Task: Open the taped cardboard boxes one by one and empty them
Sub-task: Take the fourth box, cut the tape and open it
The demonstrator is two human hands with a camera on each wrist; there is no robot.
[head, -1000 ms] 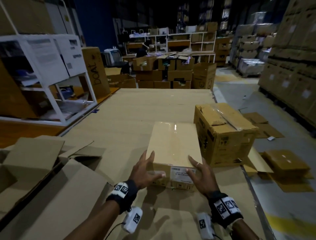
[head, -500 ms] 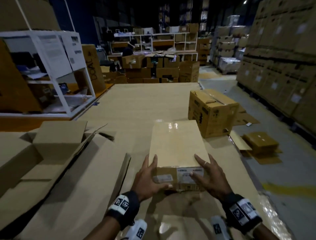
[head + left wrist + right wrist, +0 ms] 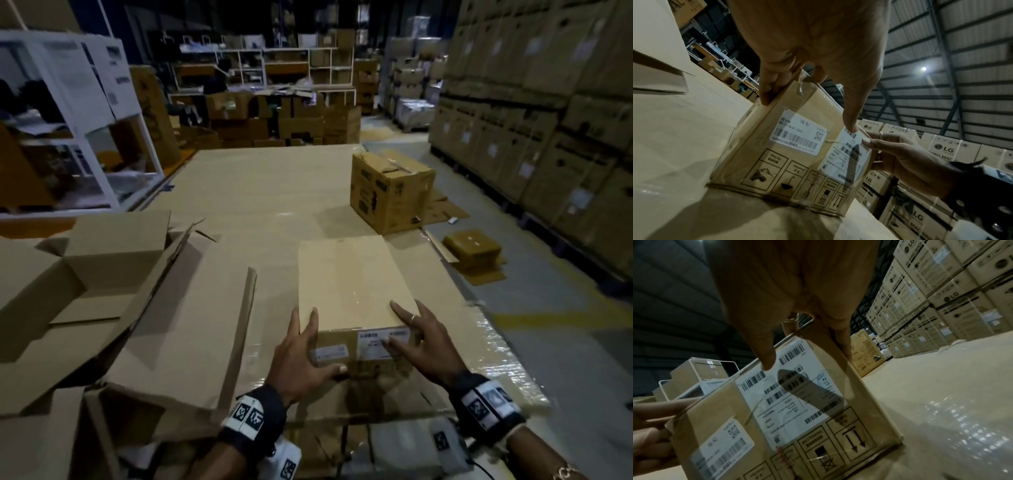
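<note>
A small taped cardboard box [image 3: 352, 284] lies on the cardboard-covered table [image 3: 260, 192], its near face with white barcode labels [image 3: 799, 138] turned toward me. My left hand [image 3: 318, 342] grips its near left corner, fingers along the left side and thumb on the near face. My right hand [image 3: 407, 329] grips the near right corner, with a finger on top and the thumb on the label [image 3: 793, 386]. Clear tape covers the box's edges. A second, larger taped box [image 3: 390, 192] stands farther back on the right.
Opened cardboard boxes [image 3: 102, 291] with loose flaps crowd the table's left side. A flattened box [image 3: 472, 243] lies on the floor to the right. Stacked cartons [image 3: 548, 102] line the right wall. A white shelf unit [image 3: 85, 113] stands at far left.
The small taped box has slid toward me across the table, away from the larger box. Both hands have kept their hold on its near corners.
</note>
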